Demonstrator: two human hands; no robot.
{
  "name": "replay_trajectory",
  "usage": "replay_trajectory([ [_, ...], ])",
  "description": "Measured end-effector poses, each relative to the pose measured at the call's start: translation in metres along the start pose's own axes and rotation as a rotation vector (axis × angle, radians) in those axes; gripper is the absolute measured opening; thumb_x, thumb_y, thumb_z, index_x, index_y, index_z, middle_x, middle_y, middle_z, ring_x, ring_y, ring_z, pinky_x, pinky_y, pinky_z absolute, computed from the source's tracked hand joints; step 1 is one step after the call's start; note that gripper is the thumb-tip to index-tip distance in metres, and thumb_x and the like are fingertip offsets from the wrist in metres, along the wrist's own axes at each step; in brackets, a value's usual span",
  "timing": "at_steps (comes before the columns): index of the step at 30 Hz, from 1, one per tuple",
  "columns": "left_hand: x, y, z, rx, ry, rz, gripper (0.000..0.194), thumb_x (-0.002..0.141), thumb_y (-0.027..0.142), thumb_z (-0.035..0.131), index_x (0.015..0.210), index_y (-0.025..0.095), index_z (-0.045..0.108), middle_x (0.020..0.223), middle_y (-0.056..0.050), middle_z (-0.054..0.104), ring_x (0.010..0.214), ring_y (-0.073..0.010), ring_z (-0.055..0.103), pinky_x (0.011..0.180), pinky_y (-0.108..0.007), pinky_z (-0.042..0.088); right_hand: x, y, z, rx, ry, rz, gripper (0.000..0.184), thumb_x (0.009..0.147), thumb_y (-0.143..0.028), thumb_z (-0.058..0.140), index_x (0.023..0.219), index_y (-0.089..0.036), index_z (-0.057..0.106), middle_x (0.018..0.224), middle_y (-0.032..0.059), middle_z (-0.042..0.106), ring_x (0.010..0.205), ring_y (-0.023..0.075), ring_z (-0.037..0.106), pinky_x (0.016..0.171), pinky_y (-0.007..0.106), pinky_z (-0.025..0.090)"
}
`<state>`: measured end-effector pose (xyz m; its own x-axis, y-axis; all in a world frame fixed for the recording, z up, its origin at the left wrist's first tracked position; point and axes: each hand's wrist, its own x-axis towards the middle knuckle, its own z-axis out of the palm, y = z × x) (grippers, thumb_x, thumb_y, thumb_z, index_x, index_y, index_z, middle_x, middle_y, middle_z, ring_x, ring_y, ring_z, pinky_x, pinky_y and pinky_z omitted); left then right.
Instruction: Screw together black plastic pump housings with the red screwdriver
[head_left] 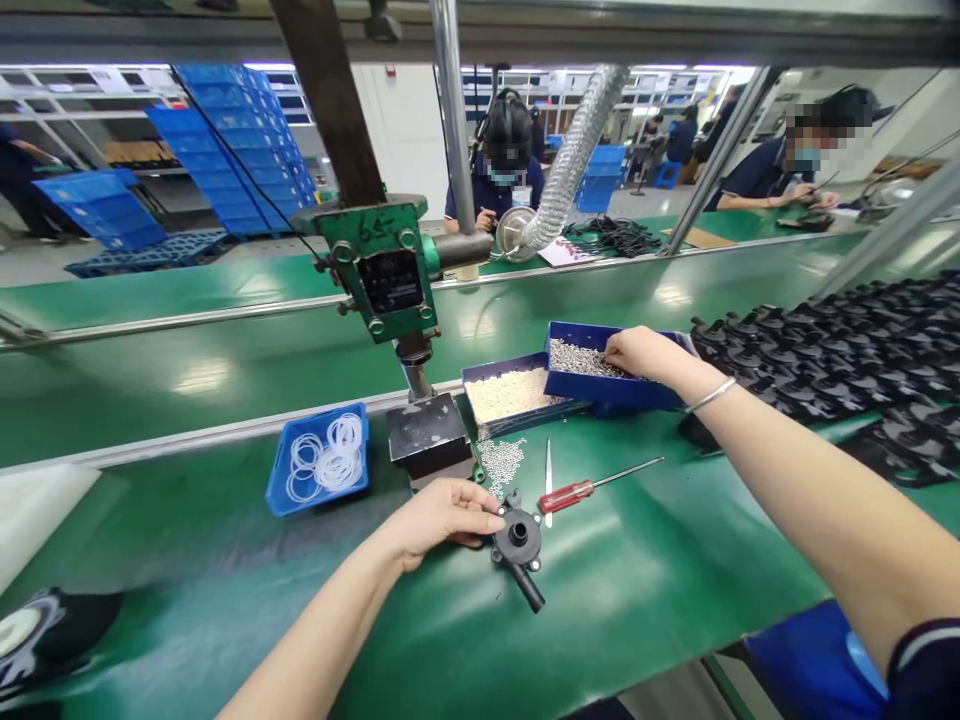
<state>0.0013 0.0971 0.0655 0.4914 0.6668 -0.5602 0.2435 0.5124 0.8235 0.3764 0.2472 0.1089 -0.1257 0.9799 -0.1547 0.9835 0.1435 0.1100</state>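
Observation:
My left hand (454, 518) grips the edge of a black plastic pump housing (520, 538) between thumb and fingers. The housing rests on the green table, its round port facing up and its outlet pipe pointing toward me. My right hand (643, 352) reaches into a blue bin of small metal screws (581, 358), fingertips drawn together among them. Whatever those fingertips pinch is hidden. Small white rings (501, 462) lie loose just beyond the housing. To its right are a red-handled screwdriver (568, 496) and a thin pointed metal tool (549, 480).
A green press (382, 270) stands over a black block (427, 432). Left of it sits a blue tray (279, 490) of clear rings. A bin of cream-coloured pieces (510, 395) adjoins the screw bin. Many black parts (810, 365) cover the right side. Co-workers sit across the bench.

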Motion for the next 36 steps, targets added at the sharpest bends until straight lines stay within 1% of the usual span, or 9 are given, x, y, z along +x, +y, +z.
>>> replay_trajectory([
  [3,0.002,0.006,0.003,0.050,0.054,0.074,0.039,0.057,0.036,0.091,0.086,0.013,0.076,0.059,0.007,0.050,0.058,-0.0093,0.048,0.061,-0.023,0.041,-0.003,0.004,0.002,0.000,0.002,-0.009,0.028,0.098,-0.037,0.060,0.116,-0.016,0.063,0.116,0.0076,0.064,0.101,0.0192,0.065,0.089,0.039,0.057],
  [6,-0.002,0.003,0.005,0.084,0.148,0.152,0.041,0.064,0.042,0.086,0.093,0.015,0.075,0.063,0.006,0.051,0.061,-0.0111,0.048,0.063,-0.024,0.039,-0.006,0.005,0.003,0.012,0.011,-0.008,0.028,0.098,-0.037,0.060,0.116,-0.016,0.063,0.117,0.0077,0.064,0.101,0.0193,0.064,0.089,0.039,0.056],
  [10,-0.009,-0.021,0.001,0.233,0.387,0.256,0.039,0.078,0.050,0.072,0.096,0.016,0.072,0.067,0.004,0.050,0.062,-0.0140,0.050,0.062,-0.027,0.040,-0.007,0.006,0.004,0.032,0.023,-0.004,0.028,0.099,-0.038,0.059,0.115,-0.016,0.064,0.116,0.0074,0.065,0.101,0.0190,0.065,0.089,0.039,0.056],
  [14,-0.011,-0.047,0.005,0.602,0.590,0.366,0.023,0.088,0.036,0.060,0.099,0.019,0.072,0.078,0.000,0.058,0.063,-0.0147,0.054,0.066,-0.028,0.046,-0.009,0.007,0.000,0.027,0.038,0.014,0.027,0.099,-0.039,0.058,0.113,-0.016,0.065,0.113,0.0070,0.066,0.101,0.0190,0.065,0.091,0.040,0.055],
  [19,0.003,-0.048,0.016,1.017,0.546,0.375,0.031,0.093,0.015,0.048,0.115,0.024,0.068,0.114,-0.005,0.068,0.090,-0.0179,0.068,0.082,-0.028,0.051,-0.004,0.008,-0.001,0.008,-0.027,0.029,0.026,0.098,-0.038,0.060,0.109,-0.016,0.066,0.110,0.0065,0.067,0.099,0.0185,0.065,0.091,0.040,0.055],
  [23,0.016,-0.040,0.016,1.128,0.504,0.344,0.033,0.092,0.012,0.050,0.116,0.025,0.069,0.111,-0.004,0.071,0.096,-0.0209,0.069,0.079,-0.027,0.050,-0.002,0.009,0.000,0.012,-0.065,0.045,0.028,0.098,-0.040,0.059,0.110,-0.016,0.066,0.112,0.0065,0.067,0.099,0.0186,0.065,0.089,0.038,0.056],
  [28,0.020,-0.035,0.018,1.226,0.468,0.320,0.031,0.095,0.014,0.047,0.115,0.025,0.068,0.108,-0.005,0.070,0.092,-0.0201,0.069,0.073,-0.025,0.047,-0.006,0.002,0.000,0.033,-0.021,0.062,0.030,0.098,-0.043,0.060,0.104,-0.015,0.066,0.104,0.0051,0.068,0.093,0.0173,0.066,0.086,0.037,0.056],
  [32,0.017,-0.031,0.018,1.264,0.447,0.320,0.027,0.096,0.015,0.043,0.103,0.021,0.068,0.101,-0.007,0.070,0.091,-0.0212,0.069,0.072,-0.026,0.047,-0.014,-0.007,-0.005,0.083,0.147,0.075,0.017,0.093,-0.029,0.063,0.089,-0.014,0.068,0.088,0.0051,0.070,0.082,0.0171,0.066,0.082,0.033,0.054],
  [36,0.013,-0.032,0.015,1.267,0.455,0.316,0.022,0.095,0.015,0.044,0.095,0.019,0.066,0.097,-0.008,0.069,0.086,-0.0222,0.067,0.073,-0.028,0.048,-0.034,-0.015,-0.018,0.170,0.439,0.122,0.016,0.090,-0.020,0.055,0.094,-0.013,0.069,0.095,0.0126,0.072,0.088,0.0236,0.067,0.081,0.032,0.050],
])
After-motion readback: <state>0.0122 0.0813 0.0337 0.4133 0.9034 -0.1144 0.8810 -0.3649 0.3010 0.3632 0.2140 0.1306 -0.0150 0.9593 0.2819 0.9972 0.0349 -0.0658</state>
